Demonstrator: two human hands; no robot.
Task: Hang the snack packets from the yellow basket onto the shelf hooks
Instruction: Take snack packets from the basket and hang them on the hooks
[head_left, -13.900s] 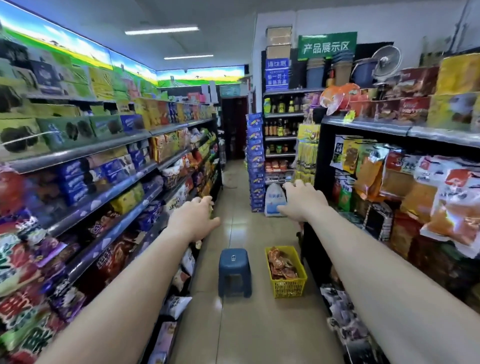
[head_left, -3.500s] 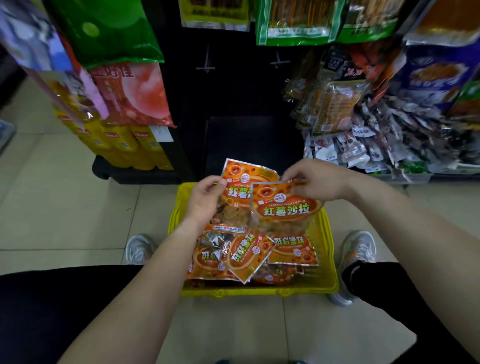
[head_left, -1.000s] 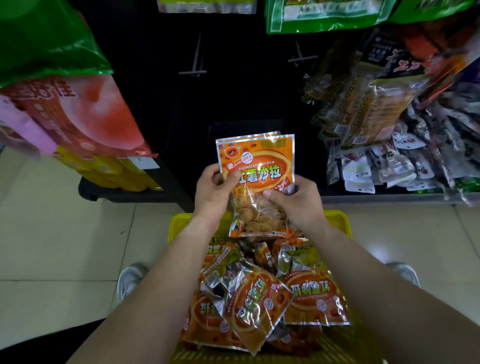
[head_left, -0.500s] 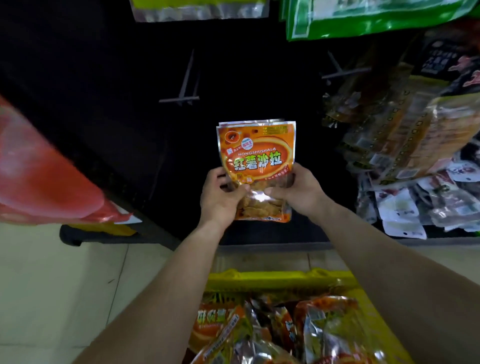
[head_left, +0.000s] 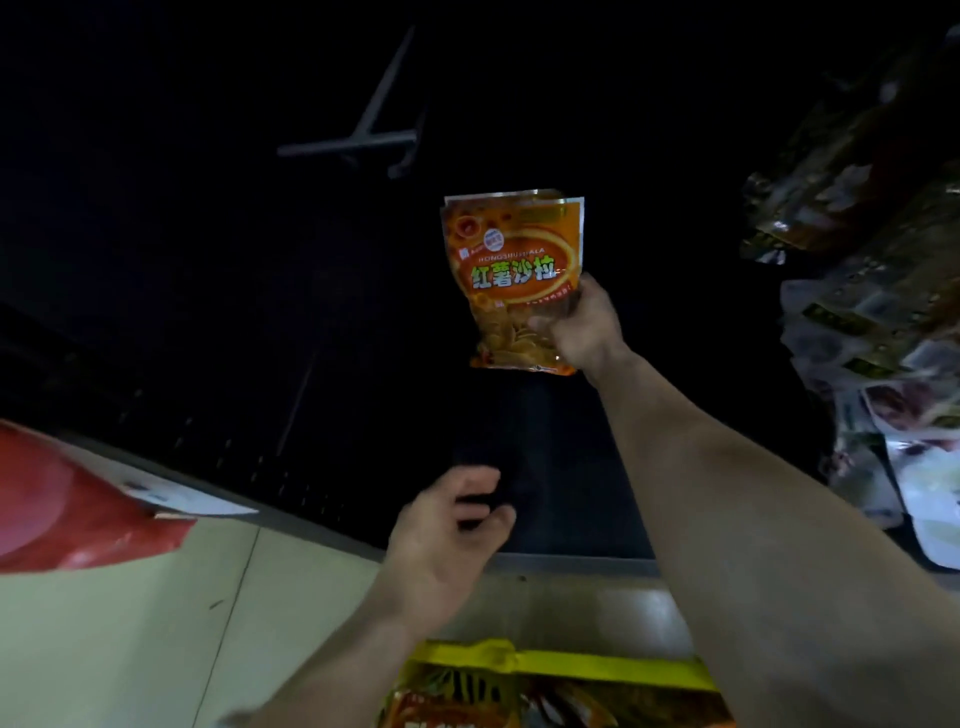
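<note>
My right hand (head_left: 584, 327) grips the lower right of an orange snack packet (head_left: 511, 270) and holds it upright against the dark shelf back. A second packet's edge shows just behind it. A bare grey shelf hook (head_left: 363, 137) sticks out above and to the left of the packet, apart from it. My left hand (head_left: 447, 535) hovers lower, fingers spread and holding nothing. The yellow basket (head_left: 566, 662) sits at the bottom edge with more orange packets inside.
Hanging packets (head_left: 872, 332) crowd the right side of the shelf. A red bag (head_left: 67, 514) pokes in at the lower left. The shelf's grey base edge (head_left: 571, 561) runs above the basket, with pale floor tiles (head_left: 130, 634) on the left.
My left hand has let go of the packet and dropped down toward the basket. My right hand alone has lifted the packet higher toward the hook. The view has tilted up.
</note>
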